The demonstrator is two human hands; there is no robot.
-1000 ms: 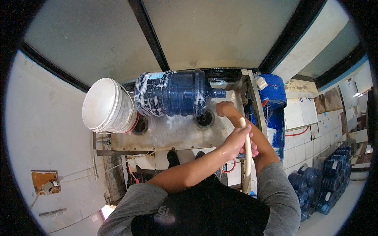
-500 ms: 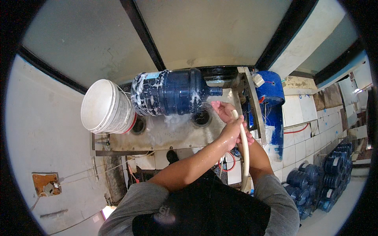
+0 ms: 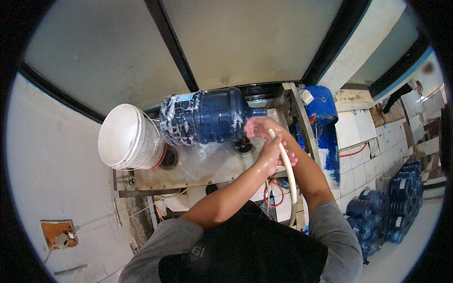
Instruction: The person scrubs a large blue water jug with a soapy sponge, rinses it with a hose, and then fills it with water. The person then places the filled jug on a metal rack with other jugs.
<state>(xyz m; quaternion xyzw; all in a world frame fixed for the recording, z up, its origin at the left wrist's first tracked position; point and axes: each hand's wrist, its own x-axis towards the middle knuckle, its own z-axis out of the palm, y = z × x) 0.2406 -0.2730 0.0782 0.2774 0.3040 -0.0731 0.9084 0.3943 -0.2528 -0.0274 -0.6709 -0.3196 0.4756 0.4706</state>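
Observation:
A big blue water jug lies on its side across the metal washing stand, its neck toward the right. White foam clings to its base end and runs in streaks along the body. My left hand is wrapped round a cream hose, whose end points up toward the jug's neck. Beyond it, my right hand reaches in front of the jug's shoulder with its fingers stretched out, holding nothing. Whether the fingertips touch the jug I cannot tell.
At the stand's left end is a white bucket. The steel top has round dark holes. A blue drum stands on the right. Several blue jugs are grouped on the floor at right. A person's leg shows far right.
My right hand has moved left, from beside the jug's neck to its shoulder. The left hand, still round the hose, has shifted slightly left. A person's leg has come into view far right.

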